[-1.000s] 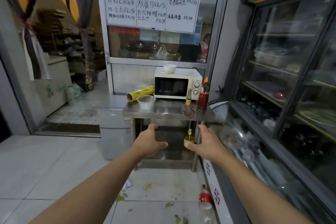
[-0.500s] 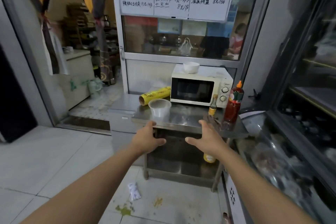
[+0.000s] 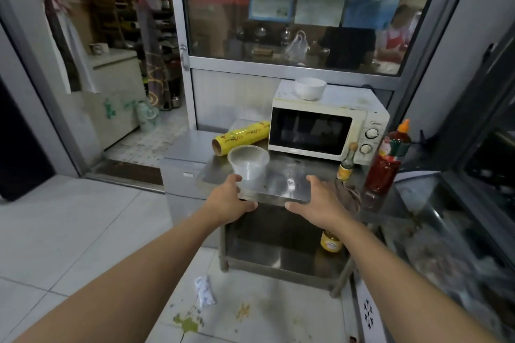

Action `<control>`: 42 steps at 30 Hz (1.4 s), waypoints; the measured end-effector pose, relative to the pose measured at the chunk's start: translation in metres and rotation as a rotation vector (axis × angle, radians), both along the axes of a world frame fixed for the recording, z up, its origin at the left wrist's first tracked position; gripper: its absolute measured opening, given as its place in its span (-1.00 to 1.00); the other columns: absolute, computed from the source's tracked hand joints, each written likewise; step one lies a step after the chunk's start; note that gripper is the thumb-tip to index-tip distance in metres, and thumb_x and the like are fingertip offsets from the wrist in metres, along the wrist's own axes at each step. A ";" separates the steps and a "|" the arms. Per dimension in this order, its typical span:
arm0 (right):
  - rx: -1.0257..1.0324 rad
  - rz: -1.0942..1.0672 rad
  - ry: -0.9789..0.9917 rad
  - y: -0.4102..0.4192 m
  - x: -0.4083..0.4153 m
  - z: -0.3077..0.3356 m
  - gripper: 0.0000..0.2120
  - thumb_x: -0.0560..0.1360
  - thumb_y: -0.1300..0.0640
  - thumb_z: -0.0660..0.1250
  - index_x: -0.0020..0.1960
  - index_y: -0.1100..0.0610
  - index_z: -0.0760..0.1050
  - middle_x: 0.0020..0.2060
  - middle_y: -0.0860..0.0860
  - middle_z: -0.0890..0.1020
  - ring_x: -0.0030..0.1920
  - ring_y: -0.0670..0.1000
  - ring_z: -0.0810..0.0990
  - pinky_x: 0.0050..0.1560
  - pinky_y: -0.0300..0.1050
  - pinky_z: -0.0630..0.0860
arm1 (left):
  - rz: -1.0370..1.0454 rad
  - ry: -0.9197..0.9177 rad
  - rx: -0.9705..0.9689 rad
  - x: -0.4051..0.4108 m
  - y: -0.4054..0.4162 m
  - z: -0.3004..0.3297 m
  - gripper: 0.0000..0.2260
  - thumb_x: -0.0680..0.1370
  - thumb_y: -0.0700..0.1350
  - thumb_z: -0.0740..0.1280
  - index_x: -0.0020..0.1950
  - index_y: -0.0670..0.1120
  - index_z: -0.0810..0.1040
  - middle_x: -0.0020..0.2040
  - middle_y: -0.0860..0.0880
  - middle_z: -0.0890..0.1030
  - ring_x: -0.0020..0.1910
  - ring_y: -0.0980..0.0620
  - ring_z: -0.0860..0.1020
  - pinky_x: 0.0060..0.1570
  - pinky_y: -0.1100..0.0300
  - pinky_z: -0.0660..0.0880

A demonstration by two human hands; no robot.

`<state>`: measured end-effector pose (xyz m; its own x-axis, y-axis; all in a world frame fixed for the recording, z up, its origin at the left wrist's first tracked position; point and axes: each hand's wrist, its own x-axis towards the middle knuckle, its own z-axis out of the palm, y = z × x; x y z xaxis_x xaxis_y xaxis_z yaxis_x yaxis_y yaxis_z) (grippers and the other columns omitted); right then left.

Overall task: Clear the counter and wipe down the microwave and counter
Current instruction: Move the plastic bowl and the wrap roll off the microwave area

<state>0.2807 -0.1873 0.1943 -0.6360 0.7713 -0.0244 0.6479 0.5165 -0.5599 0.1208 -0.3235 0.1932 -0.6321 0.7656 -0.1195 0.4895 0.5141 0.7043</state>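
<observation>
1. Steel-topped counter (image 3: 289, 175) carries a cream microwave oven (image 3: 328, 131), a clear plastic tub (image 3: 249, 164), a yellow roll of cling film (image 3: 242, 138), a red sauce bottle (image 3: 386, 164) and a small glass bottle with a yellow label (image 3: 346, 166)
2. White bowl (image 3: 310, 88) sits on the microwave's top
3. Left hand (image 3: 228, 200) and right hand (image 3: 320, 203) reach toward the counter's front edge, fingers relaxed and spread, grasping nothing; left fingertips lie just beside the tub

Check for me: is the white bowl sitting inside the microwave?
No, the white bowl stands on top of the microwave, near its left end, and the door is closed.
</observation>
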 end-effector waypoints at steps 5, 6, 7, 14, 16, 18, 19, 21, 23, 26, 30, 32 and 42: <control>0.027 -0.047 0.006 0.037 -0.045 0.004 -0.19 0.36 -0.15 0.44 0.46 0.09 0.14 0.40 0.06 0.30 0.38 0.08 0.31 0.19 -0.12 0.32 | -0.056 0.021 0.037 -0.054 0.049 -0.004 -0.32 0.40 0.03 0.46 0.43 -0.01 0.21 0.27 -0.07 0.47 0.17 -0.04 0.49 0.08 0.15 0.47; 0.023 -0.054 0.005 0.045 -0.055 0.004 -0.19 0.36 -0.15 0.43 0.45 0.09 0.14 0.40 0.06 0.31 0.38 0.09 0.31 0.21 -0.10 0.33 | -0.063 0.022 0.043 -0.065 0.059 -0.004 -0.31 0.40 0.03 0.46 0.43 -0.01 0.21 0.27 -0.06 0.47 0.16 -0.03 0.49 0.03 0.19 0.45; 0.012 -0.065 0.005 0.052 -0.065 0.005 -0.19 0.36 -0.16 0.43 0.45 0.09 0.14 0.40 0.07 0.30 0.39 0.09 0.30 0.23 -0.07 0.33 | -0.071 0.027 0.042 -0.077 0.068 -0.004 -0.31 0.41 0.04 0.46 0.44 -0.02 0.21 0.28 -0.06 0.47 0.15 -0.02 0.50 -0.01 0.22 0.43; -0.021 -0.113 -0.008 0.085 -0.124 0.001 -0.14 0.39 -0.16 0.41 0.51 0.08 0.04 0.48 0.07 0.20 0.47 0.08 0.19 0.36 -0.05 0.25 | -0.128 0.048 0.013 -0.146 0.115 -0.007 -0.34 0.42 0.05 0.45 0.42 -0.06 0.22 0.28 -0.07 0.47 0.18 -0.04 0.49 0.01 0.22 0.40; -0.030 -0.120 -0.015 0.093 -0.136 -0.003 -0.15 0.40 -0.16 0.41 0.51 0.09 0.05 0.48 0.06 0.21 0.46 0.08 0.20 0.35 -0.06 0.26 | -0.134 0.032 0.011 -0.159 0.126 -0.010 -0.34 0.42 0.04 0.45 0.42 -0.06 0.23 0.28 -0.07 0.47 0.18 -0.03 0.48 0.00 0.24 0.39; -0.040 -0.126 -0.022 0.104 -0.149 -0.007 -0.14 0.40 -0.16 0.40 0.51 0.08 0.04 0.49 0.06 0.19 0.47 0.08 0.19 0.36 -0.04 0.25 | -0.132 0.024 0.012 -0.171 0.137 -0.014 -0.33 0.41 0.03 0.46 0.42 -0.07 0.23 0.28 -0.08 0.46 0.18 -0.03 0.48 0.00 0.23 0.39; -0.046 -0.126 -0.025 0.110 -0.155 -0.008 -0.14 0.40 -0.16 0.40 0.52 0.08 0.04 0.49 0.07 0.19 0.47 0.09 0.19 0.37 -0.02 0.25 | -0.129 0.021 0.013 -0.177 0.142 -0.016 -0.33 0.41 0.03 0.46 0.42 -0.07 0.23 0.28 -0.08 0.46 0.19 -0.03 0.48 0.01 0.23 0.39; -0.057 -0.114 -0.033 0.123 -0.168 -0.013 -0.15 0.40 -0.15 0.41 0.51 0.09 0.05 0.48 0.07 0.19 0.47 0.10 0.20 0.36 0.00 0.27 | -0.122 0.013 0.009 -0.190 0.152 -0.021 -0.33 0.41 0.03 0.46 0.42 -0.07 0.23 0.28 -0.10 0.46 0.20 -0.04 0.48 0.00 0.22 0.40; -0.070 -0.093 -0.041 0.135 -0.181 -0.020 -0.17 0.40 -0.14 0.42 0.49 0.11 0.08 0.47 0.08 0.22 0.45 0.11 0.23 0.34 0.00 0.29 | -0.107 0.008 -0.011 -0.200 0.160 -0.027 -0.33 0.41 0.04 0.46 0.42 -0.06 0.23 0.28 -0.10 0.46 0.19 -0.05 0.48 -0.02 0.22 0.40; -0.083 -0.043 -0.055 0.155 -0.201 -0.029 -0.18 0.39 -0.14 0.42 0.48 0.11 0.11 0.44 0.09 0.25 0.43 0.11 0.26 0.33 -0.01 0.30 | -0.072 0.018 -0.049 -0.214 0.170 -0.035 -0.33 0.41 0.06 0.46 0.41 -0.06 0.24 0.28 -0.09 0.47 0.19 -0.04 0.48 -0.01 0.23 0.37; -0.083 0.015 -0.076 0.182 -0.226 -0.040 -0.22 0.37 -0.15 0.43 0.43 0.12 0.17 0.40 0.11 0.31 0.40 0.13 0.28 0.29 0.02 0.32 | -0.012 0.042 -0.097 -0.226 0.180 -0.046 -0.31 0.39 0.08 0.46 0.41 -0.07 0.23 0.27 -0.10 0.49 0.22 -0.07 0.47 0.14 0.13 0.40; -0.072 0.041 -0.090 0.191 -0.237 -0.048 -0.25 0.35 -0.16 0.43 0.39 0.11 0.21 0.35 0.11 0.35 0.37 0.14 0.32 0.23 0.01 0.35 | 0.009 0.033 -0.112 -0.226 0.182 -0.054 -0.30 0.39 0.08 0.46 0.41 -0.07 0.23 0.28 -0.08 0.49 0.24 -0.07 0.47 0.21 0.08 0.42; -0.083 0.167 -0.103 0.209 -0.274 -0.070 -0.20 0.36 -0.18 0.43 0.42 0.14 0.17 0.34 0.12 0.35 0.36 0.12 0.32 0.25 -0.02 0.34 | 0.107 0.044 -0.134 -0.237 0.195 -0.065 -0.35 0.41 0.05 0.46 0.39 -0.08 0.25 0.25 -0.10 0.48 0.17 -0.09 0.49 0.11 0.08 0.45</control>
<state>0.0067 0.0221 0.1241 -0.7457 0.6479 -0.1554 0.6133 0.5764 -0.5401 -0.1158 -0.1282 0.1287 -0.7162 0.6726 -0.1862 0.4556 0.6527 0.6053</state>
